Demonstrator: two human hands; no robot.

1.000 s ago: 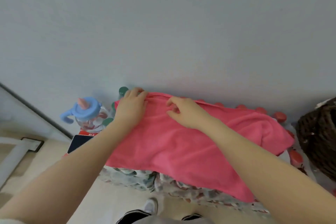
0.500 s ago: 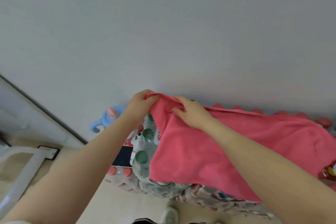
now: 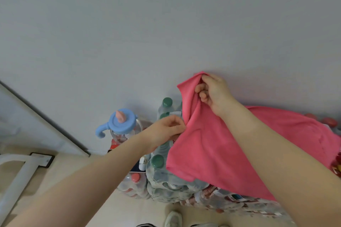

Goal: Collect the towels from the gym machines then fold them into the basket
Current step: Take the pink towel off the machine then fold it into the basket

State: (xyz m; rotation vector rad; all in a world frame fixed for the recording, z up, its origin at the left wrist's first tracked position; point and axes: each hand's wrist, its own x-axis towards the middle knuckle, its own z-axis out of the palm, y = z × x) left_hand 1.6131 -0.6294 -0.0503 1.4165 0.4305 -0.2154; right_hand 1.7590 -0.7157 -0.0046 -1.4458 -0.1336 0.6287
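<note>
Pink terry towel lies draped over shrink-wrapped packs of green-capped water bottles against the grey wall, its left end lifted. The right hand pinches the raised corner; the left hand pinches the edge below, apparently to bring that end over for a fold. No basket shows.

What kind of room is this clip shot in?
Probably a storage corner by a plain wall: shrink-wrapped water bottle packs stacked on the floor, a sippy cup on them, and a white frame at left.
</note>
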